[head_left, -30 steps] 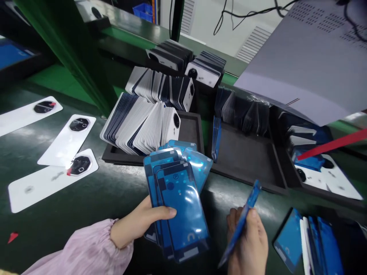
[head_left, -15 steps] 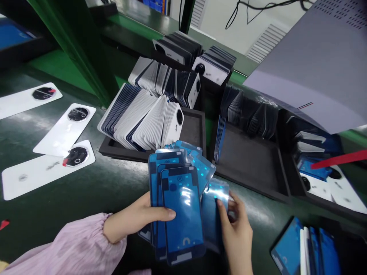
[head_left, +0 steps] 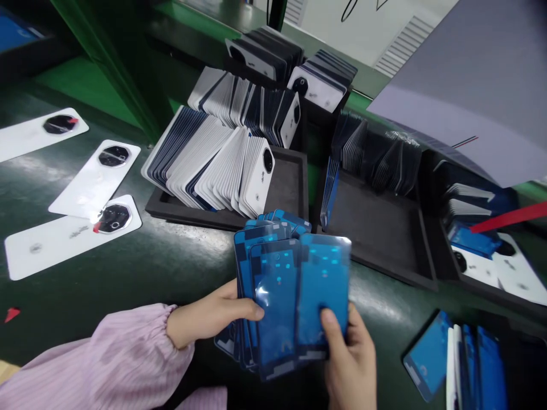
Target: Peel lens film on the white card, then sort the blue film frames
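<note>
Left hand (head_left: 213,316) and right hand (head_left: 348,361), both gripping

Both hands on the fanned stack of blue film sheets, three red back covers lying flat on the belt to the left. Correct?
Not quite. In the head view the three back covers lying flat on the belt are white, not red. The rest holds: left hand and right hand both grip the fanned stack of blue film sheets.

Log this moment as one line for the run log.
left hand: holds fanned stack of blue-filmed panels | right hand: thumb on rightmost blue panel, pressed to stack | behind: black tray of white back covers
</note>
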`<state>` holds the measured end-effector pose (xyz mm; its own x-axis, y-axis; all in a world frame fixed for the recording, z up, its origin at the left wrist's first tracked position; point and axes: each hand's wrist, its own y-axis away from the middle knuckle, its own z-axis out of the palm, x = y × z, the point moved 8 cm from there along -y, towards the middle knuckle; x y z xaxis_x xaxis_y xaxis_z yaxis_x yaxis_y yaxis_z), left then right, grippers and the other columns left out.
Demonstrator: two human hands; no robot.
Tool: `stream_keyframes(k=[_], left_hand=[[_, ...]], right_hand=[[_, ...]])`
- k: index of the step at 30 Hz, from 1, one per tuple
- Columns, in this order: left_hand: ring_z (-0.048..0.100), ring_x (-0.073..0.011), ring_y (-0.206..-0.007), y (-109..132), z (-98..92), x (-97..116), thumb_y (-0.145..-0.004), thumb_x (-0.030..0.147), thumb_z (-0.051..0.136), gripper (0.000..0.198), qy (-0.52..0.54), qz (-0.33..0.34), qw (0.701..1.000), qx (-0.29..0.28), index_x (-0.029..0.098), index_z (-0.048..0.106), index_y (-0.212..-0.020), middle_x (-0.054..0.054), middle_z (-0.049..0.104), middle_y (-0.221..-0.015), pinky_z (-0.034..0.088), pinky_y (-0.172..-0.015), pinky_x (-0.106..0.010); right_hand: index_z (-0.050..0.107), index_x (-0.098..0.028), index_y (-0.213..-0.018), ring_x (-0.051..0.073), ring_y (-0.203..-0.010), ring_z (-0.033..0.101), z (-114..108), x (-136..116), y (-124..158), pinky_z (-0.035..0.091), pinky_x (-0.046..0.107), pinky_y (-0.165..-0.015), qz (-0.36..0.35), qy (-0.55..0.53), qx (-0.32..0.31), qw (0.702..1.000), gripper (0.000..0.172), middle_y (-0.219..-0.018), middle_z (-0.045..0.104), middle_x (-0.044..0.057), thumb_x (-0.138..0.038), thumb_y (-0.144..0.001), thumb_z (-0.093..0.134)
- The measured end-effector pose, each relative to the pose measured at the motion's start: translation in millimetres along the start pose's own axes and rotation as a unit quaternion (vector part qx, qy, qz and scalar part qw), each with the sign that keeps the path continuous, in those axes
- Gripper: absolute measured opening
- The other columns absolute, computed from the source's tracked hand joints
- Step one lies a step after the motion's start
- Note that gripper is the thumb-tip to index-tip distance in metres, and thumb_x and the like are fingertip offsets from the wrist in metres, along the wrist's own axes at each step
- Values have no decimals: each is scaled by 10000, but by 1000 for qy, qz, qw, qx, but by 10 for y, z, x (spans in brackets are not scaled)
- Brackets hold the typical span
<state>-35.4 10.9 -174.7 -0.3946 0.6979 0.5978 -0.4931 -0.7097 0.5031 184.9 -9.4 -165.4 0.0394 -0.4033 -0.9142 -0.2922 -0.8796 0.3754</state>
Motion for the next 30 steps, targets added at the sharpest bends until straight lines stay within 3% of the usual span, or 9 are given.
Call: stream_keyframes(k=[2, 4, 6, 9, 12, 15, 19, 24, 30], left_hand=[[735, -222, -870, 3, 21, 27, -735, 153, 790, 263, -2, 11, 1000, -14, 249, 805, -978, 40, 812, -850, 531, -828, -320], [742, -226, -888, 12, 70, 58, -764, 158, 797, 285, -6, 17, 999, -41, 260, 801, -1031, 30, 817, -897, 542, -843, -332], [746, -241, -942, 20, 127, 93, -799, 175, 803, 320, -11, 28, 997, -69, 269, 790, -1105, 8, 823, -971, 548, -892, -361], [738, -250, -1012, 26, 164, 128, -834, 190, 804, 364, -16, 46, 995, -89, 280, 770, -1185, -8, 820, -1039, 531, -958, -371], [747, -252, -985, 26, 121, 88, -835, 188, 777, 340, -8, 36, 997, -73, 274, 776, -1165, -3, 825, -1028, 541, -919, -364], [737, -260, -991, 23, 38, 39, -790, 152, 733, 311, -2, 26, 999, -34, 249, 791, -1079, 9, 831, -995, 535, -897, -359], [742, -251, -957, 11, 14, 52, -806, 169, 738, 252, -14, 39, 999, -23, 243, 770, -1045, 20, 826, -956, 540, -858, -345], [719, -230, -947, -8, 39, 108, -852, 197, 775, 240, -64, 71, 994, -43, 238, 727, -1083, 14, 799, -960, 534, -889, -345], [650, -248, -1108, -17, 114, 172, -874, 200, 760, 281, -101, 93, 989, -58, 230, 726, -1150, -35, 726, -1247, 447, -1059, -382]], right_hand=[[704, -262, -1028, 139, -647, 684, -186, 30, -6, 565, 225, -615, 3, -47, 43, 998, 291, -784, 758, -15, -536, -927, 701], [724, -266, -967, 129, -607, 683, -236, 36, 22, 568, 215, -596, 7, -76, 54, 996, 307, -741, 761, -21, -566, -900, 721], [762, -251, -939, 166, -633, 715, -137, 28, 68, 597, 253, -604, 21, -83, 32, 996, 312, -759, 782, 8, -541, -830, 804], [796, -250, -1043, 247, -817, 768, 126, -22, 128, 641, 324, -725, 31, -47, -24, 998, 335, -942, 822, 58, -457, -788, 865], [782, -268, -1049, 216, -813, 753, 247, -78, 120, 627, 279, -745, 14, -9, -53, 998, 291, -935, 814, 35, -412, -808, 859], [761, -279, -1060, 170, -726, 724, 100, -84, 44, 597, 224, -685, 7, -21, -15, 1000, 290, -839, 794, 0, -396, -815, 860], [746, -336, -1135, 159, -808, 748, -239, -74, -35, 595, 229, -746, 8, -84, 62, 994, 334, -938, 814, -19, -415, -827, 848], [811, -278, -1004, 237, -700, 779, -137, 27, -7, 638, 392, -771, 71, -136, -41, 987, 263, -859, 835, 54, -439, -801, 857], [727, -325, -1288, 289, -1122, 726, 81, 26, 23, 613, 372, -940, 59, 16, -104, 993, 457, -1235, 783, 50, -425, -853, 824]])
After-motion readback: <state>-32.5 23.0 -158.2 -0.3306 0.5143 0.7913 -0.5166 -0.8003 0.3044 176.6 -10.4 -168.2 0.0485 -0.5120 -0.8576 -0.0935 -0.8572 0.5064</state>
